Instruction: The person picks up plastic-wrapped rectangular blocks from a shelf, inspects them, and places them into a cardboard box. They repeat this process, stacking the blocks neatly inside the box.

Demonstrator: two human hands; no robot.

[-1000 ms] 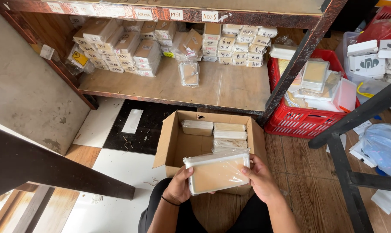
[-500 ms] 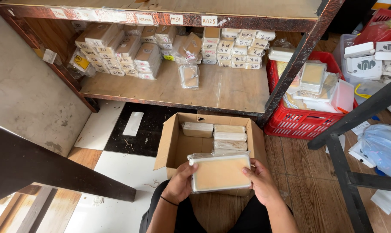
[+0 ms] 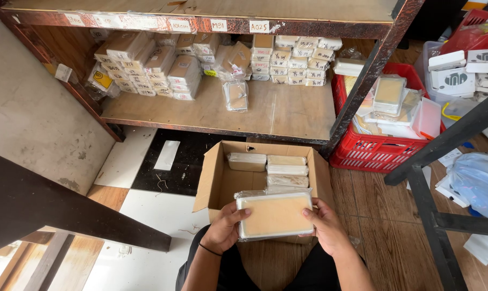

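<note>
Both hands hold a flat beige packet wrapped in clear plastic (image 3: 275, 215) level over the near edge of an open cardboard box (image 3: 218, 180) on the floor. My left hand (image 3: 226, 228) grips its left end and my right hand (image 3: 323, 227) grips its right end. Inside the box lie several similar wrapped packets (image 3: 287, 170), stacked along the right side and back.
A wooden shelf (image 3: 276, 110) ahead carries rows of wrapped packets (image 3: 158, 67) and small labelled boxes (image 3: 300, 56). A red plastic crate (image 3: 381, 145) full of packets stands at the right. A dark metal frame (image 3: 432, 178) crosses the right side, a dark beam (image 3: 55, 207) the left.
The packet has tilted from standing on edge to lying flat, face up, and has come slightly closer to me between both hands.
</note>
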